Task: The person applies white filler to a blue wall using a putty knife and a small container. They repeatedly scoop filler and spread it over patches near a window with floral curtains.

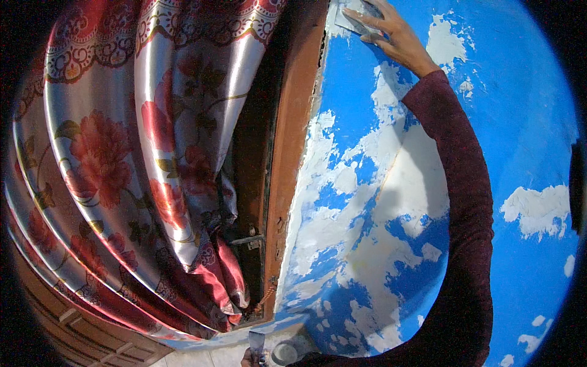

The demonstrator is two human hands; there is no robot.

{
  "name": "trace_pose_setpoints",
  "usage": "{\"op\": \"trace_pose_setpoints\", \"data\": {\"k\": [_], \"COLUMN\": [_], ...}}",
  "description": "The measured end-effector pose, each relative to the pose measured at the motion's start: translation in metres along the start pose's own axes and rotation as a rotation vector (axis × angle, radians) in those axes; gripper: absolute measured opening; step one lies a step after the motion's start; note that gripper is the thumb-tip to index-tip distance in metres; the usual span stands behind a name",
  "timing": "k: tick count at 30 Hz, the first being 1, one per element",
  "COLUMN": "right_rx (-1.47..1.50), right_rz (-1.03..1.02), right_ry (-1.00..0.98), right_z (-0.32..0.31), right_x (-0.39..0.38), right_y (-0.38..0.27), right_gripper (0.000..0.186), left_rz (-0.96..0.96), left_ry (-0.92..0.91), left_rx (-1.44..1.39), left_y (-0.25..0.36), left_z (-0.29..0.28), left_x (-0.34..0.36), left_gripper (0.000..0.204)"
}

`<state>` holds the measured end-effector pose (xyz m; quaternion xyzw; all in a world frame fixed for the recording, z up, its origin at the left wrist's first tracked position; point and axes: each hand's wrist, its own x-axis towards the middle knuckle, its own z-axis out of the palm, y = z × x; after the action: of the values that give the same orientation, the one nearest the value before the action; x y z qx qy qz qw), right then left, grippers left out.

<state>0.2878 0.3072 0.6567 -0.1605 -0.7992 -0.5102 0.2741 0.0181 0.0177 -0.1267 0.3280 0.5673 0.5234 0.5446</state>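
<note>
Nearest, to the right of the brown wooden frame point(290, 153), a dark maroon sleeve point(469, 208) runs up to the raised right hand point(394, 37). Beyond the frame's foot, at the lower edge, the left hand point(247, 358) shows only in part beside a small scraper point(257, 341), whose blade points up. The visible fingers look curled at the scraper's lower end; the picture edge hides the rest, so I cannot tell how tightly they close. Just beside the scraper, also below the frame, is a pale round thing point(284, 353), too unclear to name.

Close to the frame's upper right, the right hand holds a flat grey metal blade point(353, 19) against the wall point(520, 140). The fingers are spread over the blade, with the thumb lower down. The wall, right of the frame, is bright blue with rough white patches point(416, 165).

Left of the frame hangs a shiny curtain point(101, 159) with red flowers, gathered near the frame's foot. Farther off, at lower left of the frame, lies a brown panelled door point(92, 342).
</note>
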Motion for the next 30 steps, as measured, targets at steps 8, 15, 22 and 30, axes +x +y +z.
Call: {"op": "trace_pose_setpoints", "data": {"k": [8, 15, 22, 30], "right_rx": [-0.107, -0.126, -0.165, -0.226], "right_rz": [0.095, 0.370, 0.503, 0.362], "right_ry": [-0.092, -0.006, -0.057, -0.081], "right_z": [-0.008, 0.001, 0.010, 0.009], "right_x": [-0.030, -0.036, 0.001, -0.022], "right_y": [0.001, 0.009, -0.030, -0.065], "right_gripper": [0.052, 0.057, 0.054, 0.053], "left_rz": [0.027, 0.020, 0.110, 0.023], "left_ry": [0.025, 0.040, 0.039, 0.023], "left_rx": [0.022, -0.008, -0.008, 0.039], "left_y": [0.006, 0.007, -0.001, 0.011], "left_z": [-0.006, -0.006, -0.008, -0.002], "left_x": [0.001, 0.001, 0.000, -0.014], "left_gripper": [0.026, 0.026, 0.028, 0.030]}}
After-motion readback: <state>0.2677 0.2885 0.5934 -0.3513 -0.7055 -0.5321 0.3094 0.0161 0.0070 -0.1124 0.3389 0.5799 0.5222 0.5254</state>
